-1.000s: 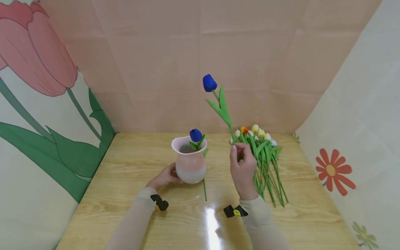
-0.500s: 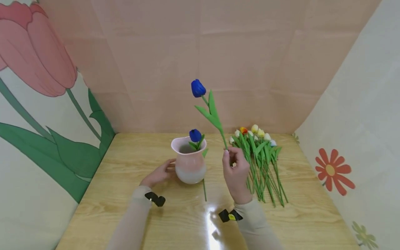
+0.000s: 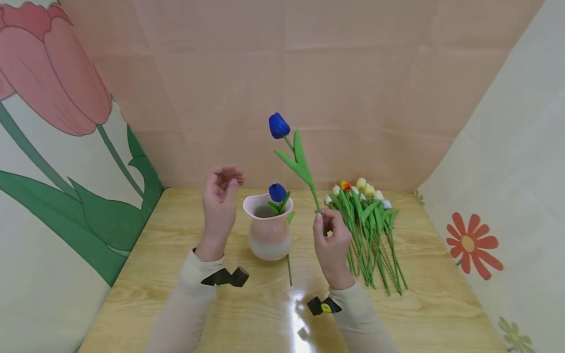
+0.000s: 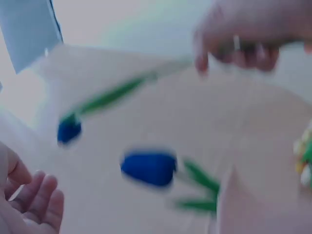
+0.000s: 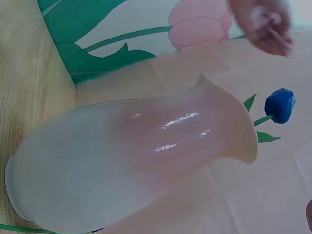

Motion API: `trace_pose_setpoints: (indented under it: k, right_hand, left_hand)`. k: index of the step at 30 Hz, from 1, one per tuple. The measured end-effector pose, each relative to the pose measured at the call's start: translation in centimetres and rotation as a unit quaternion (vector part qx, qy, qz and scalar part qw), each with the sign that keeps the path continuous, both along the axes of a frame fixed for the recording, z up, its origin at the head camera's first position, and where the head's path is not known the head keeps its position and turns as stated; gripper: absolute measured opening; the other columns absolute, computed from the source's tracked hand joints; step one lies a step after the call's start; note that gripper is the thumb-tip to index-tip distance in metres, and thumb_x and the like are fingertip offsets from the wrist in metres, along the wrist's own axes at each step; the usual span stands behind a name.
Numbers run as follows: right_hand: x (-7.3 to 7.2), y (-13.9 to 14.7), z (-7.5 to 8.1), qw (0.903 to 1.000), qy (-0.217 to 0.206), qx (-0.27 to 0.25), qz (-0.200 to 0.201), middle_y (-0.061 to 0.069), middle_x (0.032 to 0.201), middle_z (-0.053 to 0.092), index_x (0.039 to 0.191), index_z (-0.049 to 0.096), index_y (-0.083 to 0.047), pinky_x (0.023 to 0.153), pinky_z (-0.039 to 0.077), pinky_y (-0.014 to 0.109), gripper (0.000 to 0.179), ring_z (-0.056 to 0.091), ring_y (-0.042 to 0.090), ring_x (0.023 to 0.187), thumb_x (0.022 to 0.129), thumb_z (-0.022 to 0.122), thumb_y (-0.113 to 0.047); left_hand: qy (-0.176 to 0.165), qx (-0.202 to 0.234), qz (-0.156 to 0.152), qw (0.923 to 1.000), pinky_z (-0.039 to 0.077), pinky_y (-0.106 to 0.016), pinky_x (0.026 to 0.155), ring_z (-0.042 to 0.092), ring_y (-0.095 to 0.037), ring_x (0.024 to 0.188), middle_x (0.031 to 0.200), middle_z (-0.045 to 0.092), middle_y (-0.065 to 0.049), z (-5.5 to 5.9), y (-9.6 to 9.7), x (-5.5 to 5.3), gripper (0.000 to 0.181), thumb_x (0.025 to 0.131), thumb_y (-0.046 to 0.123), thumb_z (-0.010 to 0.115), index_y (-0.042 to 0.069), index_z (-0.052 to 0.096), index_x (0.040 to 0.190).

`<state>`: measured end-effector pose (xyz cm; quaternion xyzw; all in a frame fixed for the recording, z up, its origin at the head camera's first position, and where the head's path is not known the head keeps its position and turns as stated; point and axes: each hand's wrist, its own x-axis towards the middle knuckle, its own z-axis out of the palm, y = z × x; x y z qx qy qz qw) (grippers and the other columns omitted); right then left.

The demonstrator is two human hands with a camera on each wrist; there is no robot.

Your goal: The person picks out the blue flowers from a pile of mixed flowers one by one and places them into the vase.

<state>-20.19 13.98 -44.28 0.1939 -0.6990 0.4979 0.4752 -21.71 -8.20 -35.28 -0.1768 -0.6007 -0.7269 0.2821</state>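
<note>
A pink-and-white vase (image 3: 270, 240) stands upright on the table. In it is a blue tulip (image 3: 277, 192), its bloom and leaves above the rim. My right hand (image 3: 334, 247) pinches the stem of another blue tulip (image 3: 279, 126), held up to the right of the vase with its bloom tilted left. My left hand (image 3: 220, 206) is raised to the left of the vase, apart from it, with loosely bent fingers and nothing held. In the left wrist view, the held tulip (image 4: 69, 129) and the one in the vase (image 4: 149, 168) are blurred.
A bunch of tulips (image 3: 372, 220), white, yellow and orange-red among them, lies on the wooden table (image 3: 154, 245) at right. Another green stem (image 3: 289, 272) lies beside the vase, partly hidden behind it. A pinkish backdrop (image 3: 212, 88) rises behind the table.
My left hand has let go of the vase and risen above the table at its left. My right hand has carried the held tulip left and slightly down. The vase stays in place.
</note>
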Motion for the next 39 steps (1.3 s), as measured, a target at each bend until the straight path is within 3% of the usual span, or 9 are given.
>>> trace_pose_setpoints:
  k: [3, 7, 12, 23, 30, 32, 35, 37, 39]
  right_hand:
    - [0.2, 0.0, 0.1, 1.0, 0.002, 0.0, 0.002, 0.004, 0.062, 0.054, 0.093, 0.064, 0.006, 0.049, 0.036, 0.019, 0.009, 0.043, 0.006, 0.052, 0.091, 0.057, 0.001]
    - [0.4, 0.1, 0.3, 0.9999, 0.01, 0.008, 0.006, 0.004, 0.061, 0.054, 0.093, 0.064, 0.006, 0.049, 0.037, 0.019, 0.011, 0.043, 0.006, 0.051, 0.093, 0.057, -0.002]
    - [0.7, 0.1, 0.4, 0.9992, 0.014, 0.035, 0.016, 0.004, 0.063, 0.054, 0.094, 0.064, 0.005, 0.048, 0.037, 0.019, 0.018, 0.044, 0.006, 0.051, 0.096, 0.054, -0.01]
    - [0.7, -0.7, 0.3, 0.992, 0.062, 0.109, 0.017, 0.0, 0.059, 0.05, 0.087, 0.063, 0.001, 0.043, 0.033, 0.015, 0.03, 0.04, 0.006, 0.047, 0.099, 0.052, -0.024]
    - [0.5, 0.0, -0.6, 0.9914, 0.033, 0.125, 0.02, -0.002, 0.057, 0.048, 0.088, 0.064, -0.003, 0.044, 0.031, 0.015, 0.032, 0.037, 0.004, 0.048, 0.1, 0.051, -0.029]
    - [0.3, 0.3, -0.9, 0.9923, 0.024, 0.12, 0.019, -0.003, 0.056, 0.046, 0.089, 0.065, -0.003, 0.044, 0.03, 0.015, 0.031, 0.036, 0.002, 0.048, 0.101, 0.051, -0.029]
    - [0.2, 0.8, -1.1, 0.9939, 0.018, 0.106, 0.027, -0.003, 0.056, 0.046, 0.09, 0.065, -0.003, 0.043, 0.029, 0.016, 0.029, 0.034, 0.001, 0.05, 0.101, 0.051, -0.026]
    - [0.1, 1.0, -1.1, 0.9944, 0.017, 0.101, 0.029, -0.003, 0.056, 0.047, 0.09, 0.065, -0.003, 0.043, 0.029, 0.015, 0.028, 0.035, 0.001, 0.05, 0.1, 0.051, -0.025]
    - [0.0, 1.2, -1.2, 0.9948, 0.018, 0.096, 0.031, -0.003, 0.057, 0.046, 0.09, 0.065, -0.002, 0.043, 0.029, 0.015, 0.028, 0.035, 0.001, 0.05, 0.1, 0.052, -0.025]
  left_hand:
    - [-0.001, -0.039, -0.115, 0.9926, 0.051, -0.03, 0.095, 0.059, -0.017, 0.107, 0.116, 0.059, -0.017, 1.6, 2.0, 2.1, 0.031, 0.093, -0.011, 0.045, -0.013, 0.045, 0.123]
    - [-0.057, -0.086, -0.232, 0.9672, 0.041, -0.035, 0.109, 0.048, -0.028, 0.129, 0.139, 0.044, -0.028, 2.3, 4.0, 3.9, 0.048, 0.096, -0.006, 0.043, -0.011, 0.03, 0.142]
    - [-0.093, -0.122, -0.281, 0.9475, 0.035, -0.037, 0.112, 0.039, -0.037, 0.137, 0.147, 0.037, -0.028, 2.1, 5.4, 4.1, 0.057, 0.099, -0.002, 0.041, -0.004, 0.016, 0.151]
    - [-0.052, -0.11, -0.155, 0.9804, 0.056, -0.029, 0.082, 0.065, -0.013, 0.091, 0.107, 0.063, -0.029, 1.7, 5.0, 3.3, 0.026, 0.101, 0.005, 0.047, -0.009, 0.049, 0.122]
    - [0.065, 0.08, -0.064, 0.9926, 0.055, -0.029, 0.082, 0.067, -0.014, 0.088, 0.094, 0.067, -0.005, 4.7, 1.7, 4.5, 0.035, 0.098, 0.026, 0.055, -0.006, 0.054, 0.112]
    - [0.127, 0.173, -0.031, 0.9763, 0.056, -0.03, 0.078, 0.067, -0.018, 0.084, 0.091, 0.065, -0.008, 5.9, 0.5, 5.0, 0.032, 0.096, 0.024, 0.058, -0.005, 0.054, 0.108]
    - [0.227, 0.3, 0.028, 0.9261, 0.056, -0.032, 0.068, 0.063, -0.024, 0.073, 0.084, 0.059, -0.017, 7.3, -0.8, 5.8, 0.022, 0.097, 0.011, 0.057, -0.009, 0.051, 0.101]
    - [0.274, 0.342, 0.085, 0.8948, 0.054, -0.032, 0.062, 0.06, -0.027, 0.067, 0.079, 0.055, -0.02, 7.9, -1.3, 6.2, 0.015, 0.098, 0.003, 0.051, -0.012, 0.048, 0.098]
    - [0.298, 0.35, 0.135, 0.8776, 0.053, -0.032, 0.06, 0.058, -0.027, 0.065, 0.077, 0.052, -0.021, 7.9, -1.6, 6.3, 0.012, 0.099, -0.001, 0.047, -0.012, 0.045, 0.096]
